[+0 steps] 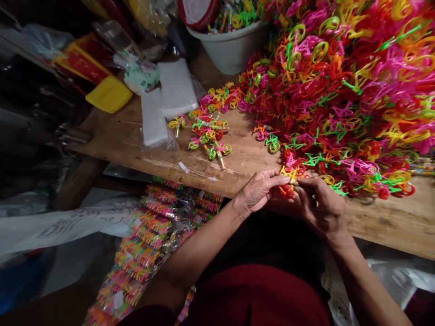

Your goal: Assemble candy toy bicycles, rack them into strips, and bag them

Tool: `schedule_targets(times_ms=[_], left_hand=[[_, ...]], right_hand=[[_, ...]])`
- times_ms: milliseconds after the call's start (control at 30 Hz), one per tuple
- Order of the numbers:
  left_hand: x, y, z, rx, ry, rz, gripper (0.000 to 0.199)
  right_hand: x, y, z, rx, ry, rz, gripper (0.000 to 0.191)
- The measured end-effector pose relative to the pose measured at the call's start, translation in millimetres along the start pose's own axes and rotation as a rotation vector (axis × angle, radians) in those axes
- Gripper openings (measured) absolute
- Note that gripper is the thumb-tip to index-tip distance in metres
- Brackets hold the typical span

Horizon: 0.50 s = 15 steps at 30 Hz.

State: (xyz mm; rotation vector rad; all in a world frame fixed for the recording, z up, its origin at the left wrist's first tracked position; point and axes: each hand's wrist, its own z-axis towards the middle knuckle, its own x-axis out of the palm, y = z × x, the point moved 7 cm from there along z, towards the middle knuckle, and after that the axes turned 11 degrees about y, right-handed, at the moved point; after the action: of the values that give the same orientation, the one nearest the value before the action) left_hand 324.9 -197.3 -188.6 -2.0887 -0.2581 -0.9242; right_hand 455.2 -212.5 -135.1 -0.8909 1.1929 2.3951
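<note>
At the table's front edge, my left hand point(261, 188) pinches a small plastic toy bicycle point(288, 175) with yellow and red parts between thumb and fingers. My right hand point(322, 206) is closed close against the toy's right side, its fingertips pressed together. What those fingertips hold is mostly hidden; only something small and dark shows there. Right behind both hands spreads a large heap of colourful plastic toy bicycles point(326, 108). To the left lies a smaller group of toy bicycles with patterned candy-like tubes point(212, 138) attached.
A white bucket point(226, 52) of patterned tubes stands at the back of the wooden table point(122, 131). Clear plastic bags point(176, 86) lie left of it, beside a yellow container point(108, 94). Packed strips of colourful toys point(146, 240) hang or lie below the table at left.
</note>
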Motion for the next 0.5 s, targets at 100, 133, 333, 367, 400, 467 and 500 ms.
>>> schedule_targets(times_ms=[100, 133, 333, 367, 400, 467, 500], left_hand=[[1.6, 0.5, 1.3, -0.005, 0.052, -0.023, 0.034], [2.3, 0.2, 2.3, -0.001, 0.067, -0.024, 0.033], [1.7, -0.5, 10.9, -0.037, 0.102, -0.071, 0.034], [0.9, -0.4, 11.4, -0.038, 0.103, -0.077, 0.034], [-0.8, 0.3, 11.2, -0.038, 0.091, -0.074, 0.035], [-8.4, 3.5, 8.8, -0.025, 0.011, -0.032, 0.035], [-13.1, 6.0, 7.1, -0.018, -0.038, 0.0, 0.036]], right_hand=[[-2.1, -5.0, 2.0, 0.036, 0.046, 0.038, 0.019], [-3.3, -7.4, 2.3, 0.047, 0.055, 0.048, 0.018], [-3.7, -18.0, 5.7, -0.018, 0.144, 0.066, 0.017], [-3.5, -18.7, 6.7, -0.014, 0.15, 0.063, 0.016], [-3.6, -18.4, 7.5, -0.005, 0.15, 0.052, 0.016], [-3.8, -14.5, 8.4, 0.005, 0.147, 0.024, 0.011], [-3.3, -11.4, 8.5, -0.003, 0.15, 0.015, 0.009]])
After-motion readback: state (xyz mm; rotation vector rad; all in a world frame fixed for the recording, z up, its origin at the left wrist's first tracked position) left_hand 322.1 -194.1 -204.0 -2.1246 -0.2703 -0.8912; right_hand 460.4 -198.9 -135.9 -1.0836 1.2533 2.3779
